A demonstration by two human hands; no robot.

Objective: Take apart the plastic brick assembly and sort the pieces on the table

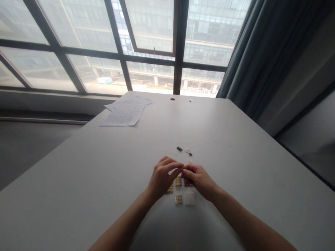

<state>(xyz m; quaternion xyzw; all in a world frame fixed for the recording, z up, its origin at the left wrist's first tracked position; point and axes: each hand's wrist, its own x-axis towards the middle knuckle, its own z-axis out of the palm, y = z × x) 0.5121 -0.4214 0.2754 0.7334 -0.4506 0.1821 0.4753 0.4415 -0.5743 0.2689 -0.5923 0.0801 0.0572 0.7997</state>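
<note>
My left hand (164, 174) and my right hand (198, 178) meet at their fingertips above the white table. Both are closed in a pinch, and whatever lies between the fingers is too small to make out. Under and between them sit small yellow-and-dark blocks (178, 182) and a dark red piece (188, 182), partly covered by my right hand. Nearer to me lie a yellowish studded block (178, 199) and a pale square piece (190, 198). Just beyond my fingers are small dark pieces (179, 149), small white pieces (187, 150) and another dark bit (190, 154).
Printed paper sheets (123, 111) lie at the far left of the white table (83, 172). Two round holes, one dark hole (172, 99) among them, are near the back edge. Beyond stand framed windows (153, 27) and a dark curtain (263, 45) on the right.
</note>
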